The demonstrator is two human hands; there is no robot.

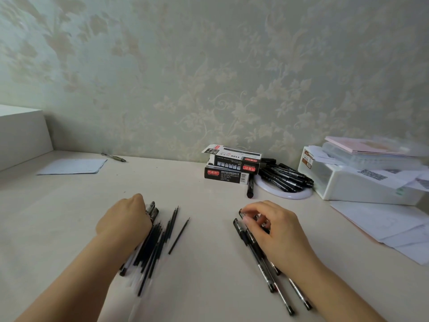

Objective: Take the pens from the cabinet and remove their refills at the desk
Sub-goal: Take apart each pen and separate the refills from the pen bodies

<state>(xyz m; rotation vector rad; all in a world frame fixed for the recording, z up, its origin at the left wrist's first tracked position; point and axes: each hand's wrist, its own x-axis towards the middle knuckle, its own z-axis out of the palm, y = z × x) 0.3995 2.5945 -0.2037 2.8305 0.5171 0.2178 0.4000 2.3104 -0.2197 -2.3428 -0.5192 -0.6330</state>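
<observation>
On the pale desk [209, 263], my left hand [126, 219] rests over a bundle of thin black refills [154, 245] and some pen barrels, its fingers curled around the barrels' upper ends. One refill [179, 235] lies apart to the right of the bundle. My right hand [275, 228] sits on a small group of whole black pens [262, 254], fingers bent and pinching the top of one. The pens run diagonally toward the front edge.
Two stacked black pen boxes [232, 167] stand at the back by the wall. Beside them a pile of black pens [285, 176] lies on a white ring. A white plastic organiser [348, 180] and loose papers [390, 226] fill the right side. A sheet and one pen [113, 156] lie far left.
</observation>
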